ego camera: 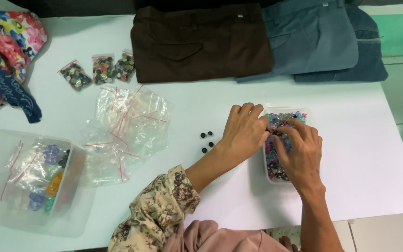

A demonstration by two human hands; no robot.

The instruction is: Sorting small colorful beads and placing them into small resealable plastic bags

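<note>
- Buttons (276,154), a whole mix of pink, purple, blue and dark ones, sit in a small clear tub (308,113) on the white table (374,154), right of centre.
- Both hands are in that tub. The left hand (244,133) curls over its left edge with fingers bent down into the pile; the right hand (299,151) lies across the middle, fingertips pinched together. Looks like they're nipping a button or two between them, but I can't make out exactly what's in the pinch.
- My read: this is the picking-through stage, fishing one kind out of the mix.
- Four small black buttons (206,141) lie loose on the table just left of the left hand, so those look like the ones pulled out so far. Next move would need a clean fingertip grip on one small piece without dragging its neighbours along.
- Packaging: a heap of empty clear zip bags with red seal strips (127,126) sits mid-table.
- Three little filled bags of dark mixed buttons (101,70) line up behind that heap.
- A bigger clear box (78,161) at the near left holds more bags with purple, orange and green bits.
- Folded trousers along the far edge: brown (201,42), then grey-blue (311,37). Flowery cloth (10,42) is bunched in the far left corner.
- No labels or signs that I can see.
</note>
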